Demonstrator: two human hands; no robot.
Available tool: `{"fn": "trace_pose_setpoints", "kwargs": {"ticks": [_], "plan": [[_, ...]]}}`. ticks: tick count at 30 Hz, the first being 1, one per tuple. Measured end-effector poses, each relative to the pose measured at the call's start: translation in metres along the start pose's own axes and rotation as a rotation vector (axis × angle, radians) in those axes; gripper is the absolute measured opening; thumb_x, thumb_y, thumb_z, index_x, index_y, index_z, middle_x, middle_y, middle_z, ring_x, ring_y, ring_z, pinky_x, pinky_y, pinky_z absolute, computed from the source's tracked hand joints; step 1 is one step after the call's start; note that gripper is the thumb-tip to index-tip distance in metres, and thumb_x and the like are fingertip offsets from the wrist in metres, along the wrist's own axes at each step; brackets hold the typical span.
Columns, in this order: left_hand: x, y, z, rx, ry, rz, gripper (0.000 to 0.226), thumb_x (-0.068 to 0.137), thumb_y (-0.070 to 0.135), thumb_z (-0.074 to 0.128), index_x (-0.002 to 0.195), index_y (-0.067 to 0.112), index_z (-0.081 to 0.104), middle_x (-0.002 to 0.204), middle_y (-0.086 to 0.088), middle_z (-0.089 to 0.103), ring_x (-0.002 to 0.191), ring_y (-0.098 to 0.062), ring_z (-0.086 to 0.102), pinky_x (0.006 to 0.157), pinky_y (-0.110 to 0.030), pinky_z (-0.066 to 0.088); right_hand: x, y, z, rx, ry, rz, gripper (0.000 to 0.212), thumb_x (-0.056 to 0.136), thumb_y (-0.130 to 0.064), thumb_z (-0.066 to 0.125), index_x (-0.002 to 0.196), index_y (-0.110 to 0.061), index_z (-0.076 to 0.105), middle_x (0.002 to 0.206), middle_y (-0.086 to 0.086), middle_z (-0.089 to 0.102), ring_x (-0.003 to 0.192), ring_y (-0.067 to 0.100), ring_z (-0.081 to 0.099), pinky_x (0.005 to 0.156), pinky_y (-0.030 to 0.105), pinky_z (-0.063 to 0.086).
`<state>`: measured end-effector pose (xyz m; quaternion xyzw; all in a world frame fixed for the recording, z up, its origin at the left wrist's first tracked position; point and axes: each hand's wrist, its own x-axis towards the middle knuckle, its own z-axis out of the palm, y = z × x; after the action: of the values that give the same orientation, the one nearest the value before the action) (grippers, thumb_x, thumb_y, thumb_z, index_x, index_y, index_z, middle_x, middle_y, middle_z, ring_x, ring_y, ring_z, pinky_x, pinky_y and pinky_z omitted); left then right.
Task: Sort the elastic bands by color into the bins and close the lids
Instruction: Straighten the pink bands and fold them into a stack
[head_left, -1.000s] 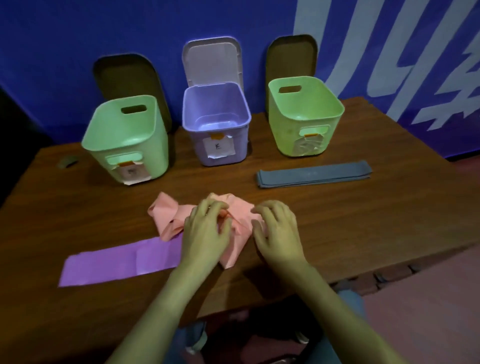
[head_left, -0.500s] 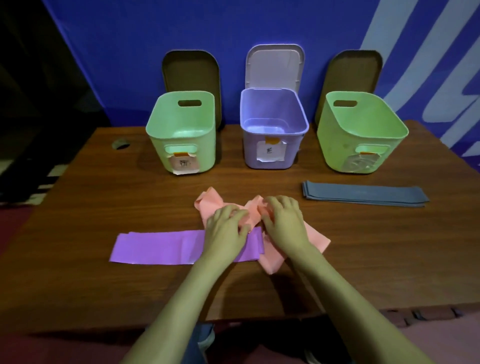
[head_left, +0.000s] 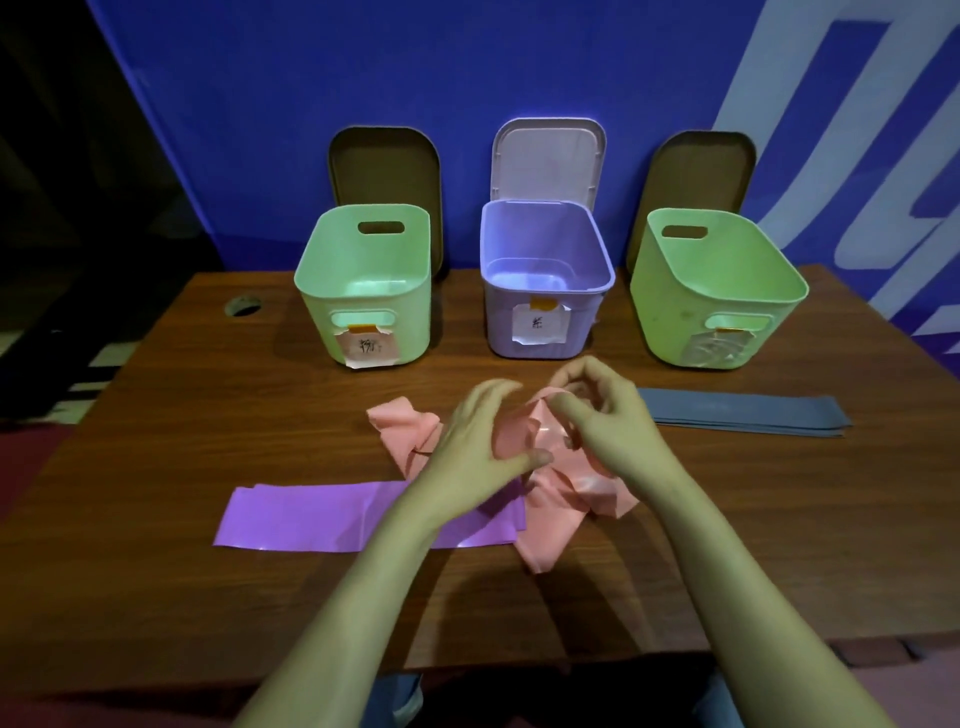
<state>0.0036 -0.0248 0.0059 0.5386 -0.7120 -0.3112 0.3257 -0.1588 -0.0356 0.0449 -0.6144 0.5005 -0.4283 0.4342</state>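
Note:
A crumpled pink elastic band (head_left: 558, 499) lies in the middle of the wooden table (head_left: 156, 519). My right hand (head_left: 608, 415) pinches a raised fold of it. My left hand (head_left: 475, 449) rests against the band with relaxed, spread fingers. A flat purple band (head_left: 311, 517) stretches to the left under my left wrist. A folded grey band (head_left: 743, 413) lies to the right. Behind them stand three open bins: a green bin (head_left: 366, 291) on the left, a purple bin (head_left: 545, 283) in the middle, and another green bin (head_left: 711, 291) on the right.
Each bin has a paper label on its front and its lid (head_left: 548, 158) stands upright behind it against the blue wall. A round cable hole (head_left: 243, 306) is in the table's far left corner. The table's front edge runs just above my elbows.
Both hands lay flat on the pink band before. Now my right hand has lifted and pinches a fold of it, and my left hand has opened and tilted up.

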Motion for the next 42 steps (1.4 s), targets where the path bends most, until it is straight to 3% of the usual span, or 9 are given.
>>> {"fn": "trace_pose_setpoints", "kwargs": {"ticks": [10,15,19,21,25,31,34,39,42], "plan": [[0.009,0.024,-0.035,-0.581,0.001,-0.125,0.011,0.081,0.019,0.068,0.070,0.016,0.064,0.064,0.003,0.050,0.056,-0.001,0.045,0.050,-0.009,0.036,-0.005,-0.005,-0.054,-0.181,-0.242,0.084,0.022,0.079,-0.032,0.072,0.075,-0.012,0.064,0.067,0.004,0.059,0.061,0.009,0.053,0.057,0.020,0.044],[0.018,0.031,-0.049,-0.634,0.160,-0.118,0.014,0.082,0.026,0.069,0.073,0.015,0.065,0.074,-0.006,0.053,0.075,-0.017,0.048,0.071,-0.028,0.037,-0.009,0.011,-0.064,-0.639,-0.229,0.078,0.009,0.080,-0.011,0.061,0.078,-0.020,0.063,0.072,-0.002,0.065,0.073,0.015,0.061,0.064,0.030,0.044],[0.016,0.025,-0.067,-0.689,0.007,-0.087,0.014,0.072,0.021,0.077,0.080,0.018,0.066,0.074,0.000,0.061,0.069,-0.014,0.060,0.062,-0.023,0.050,-0.016,0.018,-0.081,-0.488,-0.133,0.174,0.002,0.084,-0.015,0.061,0.086,-0.015,0.061,0.076,0.004,0.067,0.068,0.017,0.062,0.061,0.027,0.046],[0.016,0.020,-0.071,-0.486,-0.052,-0.085,0.015,0.074,0.007,0.074,0.082,0.015,0.064,0.077,-0.003,0.064,0.066,-0.017,0.063,0.060,-0.016,0.052,-0.016,0.016,-0.089,-0.215,-0.024,0.140,0.005,0.087,-0.015,0.061,0.088,-0.010,0.060,0.076,0.008,0.061,0.068,0.018,0.058,0.062,0.027,0.045],[0.025,0.005,-0.058,0.182,0.404,-0.035,0.014,0.081,0.001,0.059,0.078,0.014,0.055,0.081,-0.008,0.060,0.070,-0.021,0.053,0.057,-0.015,0.035,-0.010,0.006,-0.098,-0.104,0.058,0.038,0.007,0.087,-0.015,0.061,0.094,-0.015,0.061,0.074,-0.001,0.052,0.064,0.007,0.047,0.062,0.024,0.038],[0.028,-0.020,-0.038,-0.240,0.328,-0.256,0.049,0.074,0.037,0.031,0.097,0.005,0.060,0.100,-0.021,0.063,0.096,-0.036,0.057,0.090,-0.053,0.045,-0.004,0.001,-0.102,-0.153,-0.048,0.063,0.021,0.082,-0.036,0.062,0.097,-0.022,0.064,0.085,-0.004,0.059,0.062,-0.003,0.048,0.060,0.020,0.036],[0.027,-0.017,-0.035,-0.558,0.165,-0.228,0.051,0.077,0.035,0.037,0.120,0.019,0.060,0.125,-0.013,0.062,0.121,-0.028,0.053,0.106,-0.048,0.038,-0.003,0.003,-0.105,-0.134,-0.105,0.099,0.020,0.084,-0.031,0.065,0.099,-0.017,0.065,0.091,-0.001,0.061,0.064,-0.006,0.051,0.057,0.016,0.039],[0.025,-0.004,-0.030,-0.784,0.140,-0.210,0.035,0.075,0.008,0.046,0.105,0.019,0.060,0.095,-0.011,0.065,0.080,-0.018,0.066,0.078,-0.033,0.049,0.000,0.014,-0.106,-0.081,-0.002,0.151,0.020,0.085,-0.030,0.064,0.099,-0.016,0.066,0.089,-0.004,0.064,0.074,0.007,0.052,0.064,0.021,0.036],[0.020,-0.010,-0.032,-0.510,0.106,-0.172,0.046,0.060,0.006,0.056,0.103,0.023,0.056,0.092,0.001,0.058,0.079,-0.010,0.056,0.069,-0.023,0.044,0.000,0.022,-0.112,-0.141,-0.002,0.197,0.026,0.079,-0.019,0.072,0.103,-0.017,0.062,0.098,0.007,0.062,0.082,0.014,0.057,0.068,0.024,0.042]]}}
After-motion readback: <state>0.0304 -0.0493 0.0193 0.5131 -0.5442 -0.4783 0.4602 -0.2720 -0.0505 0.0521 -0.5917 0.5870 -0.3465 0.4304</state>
